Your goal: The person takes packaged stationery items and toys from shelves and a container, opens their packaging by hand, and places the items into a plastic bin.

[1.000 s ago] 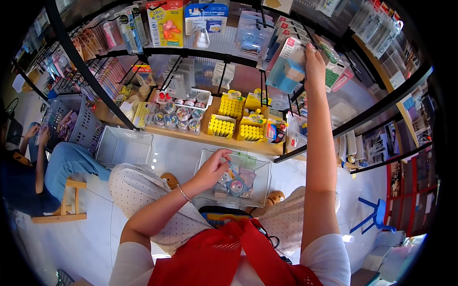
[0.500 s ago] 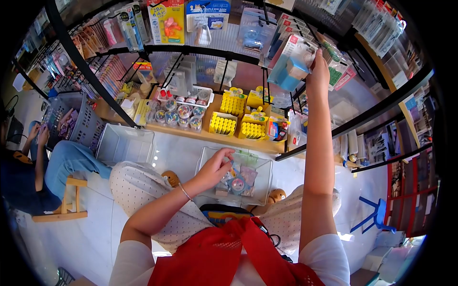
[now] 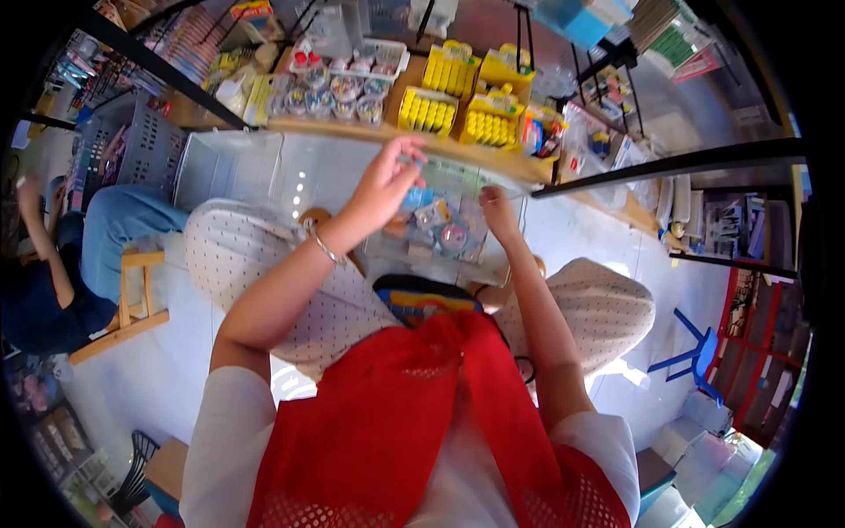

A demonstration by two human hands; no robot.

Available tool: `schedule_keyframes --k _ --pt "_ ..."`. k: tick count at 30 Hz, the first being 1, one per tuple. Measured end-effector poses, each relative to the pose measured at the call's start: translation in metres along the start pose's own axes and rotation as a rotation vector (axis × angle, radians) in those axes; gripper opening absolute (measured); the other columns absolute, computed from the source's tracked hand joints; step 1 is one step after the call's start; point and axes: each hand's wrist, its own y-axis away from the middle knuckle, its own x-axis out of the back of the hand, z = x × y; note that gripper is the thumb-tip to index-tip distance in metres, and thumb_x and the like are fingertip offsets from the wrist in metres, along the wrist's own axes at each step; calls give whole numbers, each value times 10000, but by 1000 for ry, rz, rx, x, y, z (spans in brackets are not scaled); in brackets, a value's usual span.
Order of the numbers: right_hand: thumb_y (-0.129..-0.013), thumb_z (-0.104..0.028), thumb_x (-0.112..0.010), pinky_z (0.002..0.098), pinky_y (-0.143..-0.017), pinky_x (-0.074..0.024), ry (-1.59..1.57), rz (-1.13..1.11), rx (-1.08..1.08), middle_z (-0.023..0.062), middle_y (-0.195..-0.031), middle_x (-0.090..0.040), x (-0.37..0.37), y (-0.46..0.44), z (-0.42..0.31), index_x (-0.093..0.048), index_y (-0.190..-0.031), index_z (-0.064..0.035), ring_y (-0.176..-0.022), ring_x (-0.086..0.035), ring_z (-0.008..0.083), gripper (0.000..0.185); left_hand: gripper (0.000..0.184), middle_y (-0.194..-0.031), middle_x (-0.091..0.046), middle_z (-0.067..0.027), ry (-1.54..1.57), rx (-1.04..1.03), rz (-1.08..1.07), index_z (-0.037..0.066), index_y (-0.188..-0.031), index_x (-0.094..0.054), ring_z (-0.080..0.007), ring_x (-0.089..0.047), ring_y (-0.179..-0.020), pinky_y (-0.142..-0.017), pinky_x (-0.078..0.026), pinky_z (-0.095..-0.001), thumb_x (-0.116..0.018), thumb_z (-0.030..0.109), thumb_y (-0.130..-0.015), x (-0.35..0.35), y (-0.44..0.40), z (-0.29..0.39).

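Observation:
My left hand (image 3: 384,183) is raised over the left back part of a clear bin (image 3: 518,231), its fingers bent and apart. A small bluish patch shows between thumb and fingers, too small to identify. At the bin's right side is my right hand (image 3: 499,214), closed, with nothing visible in it. Between and below my hands, several small packaged items lie in the bin, among them a round pink-and-blue one (image 3: 452,236). The blue block package (image 3: 576,19) hangs at the top of the view, away from both hands.
A wooden shelf holds yellow stick boxes (image 3: 428,113) and round tubs (image 3: 343,99). A black rail (image 3: 669,169) crosses at right. On the left are an empty-looking clear bin (image 3: 227,167), a grey basket (image 3: 141,141) and a seated person (image 3: 53,290). A blue stool (image 3: 702,352) stands right.
My right hand has let go of the blue block package and come down from the hanging display to the bin. The view has tilted downward. My left hand stays near the bin.

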Motion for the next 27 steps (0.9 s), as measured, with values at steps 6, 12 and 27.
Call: schedule_keyframes --k 6,12,27 --pt "-644 -316 -695 410 -798 -452 338 -116 -101 260 -1009 -549 -74 1 132 -498 -1085 17 -937 -548 360 587 294 -971 -516 -54 42 82 107 62 -1165 -403 -122 -575 -754 -682 -453 -226 -447 92 -877 11 -6 -13" --pt "-607 -300 -728 398 -768 -463 558 82 -42 221 -947 -574 -92 16 149 -544 -1016 18 -873 -571 333 550 300 -980 -524 -62 95 202 155 77 -1163 -425 -131 -579 -771 -689 -453 -237 -472 138 -873 14 -8 -21" --pt "-733 -177 -694 234 -580 -463 -77 191 -227 61 -748 -593 -42 -12 110 -523 -875 0 -652 -567 123 284 282 -979 -524 -51 108 283 148 75 -1146 -448 -120 -571 -792 -714 -442 -239 -465 145 -874 12 -13 -19"
